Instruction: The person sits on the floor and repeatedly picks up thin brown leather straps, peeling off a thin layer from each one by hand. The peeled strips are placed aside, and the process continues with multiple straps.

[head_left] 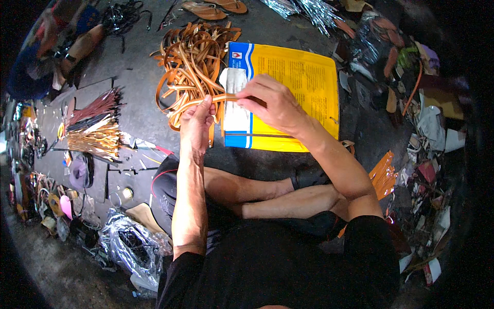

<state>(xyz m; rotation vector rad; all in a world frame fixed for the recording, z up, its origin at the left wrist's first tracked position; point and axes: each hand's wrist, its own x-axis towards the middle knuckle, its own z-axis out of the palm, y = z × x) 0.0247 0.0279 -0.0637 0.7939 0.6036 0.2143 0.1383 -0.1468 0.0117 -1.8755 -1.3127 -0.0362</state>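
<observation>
A tan strap (222, 97) with a paler edge stretches between my two hands. My left hand (196, 121) pinches it between thumb and fingers, beside a tangled heap of similar tan straps (188, 56). At the strap's other end my right hand (272, 100) is closed on it, over a yellow sheet (303, 103) with a blue and white border. The sheet lies flat in front of my crossed legs. A white patch (236, 80) sits on its left part, partly under my right hand. One thin brown strip (270, 135) lies along the sheet's near edge.
Bundles of maroon and gold strips (98, 121) lie at left, near another person's arm (82, 49). Sandals (211, 9) and silvery strips (314, 15) are at the far side. Orange strips (380, 175) and heaped scraps (427, 170) lie right; clear plastic (134, 244) lies near left.
</observation>
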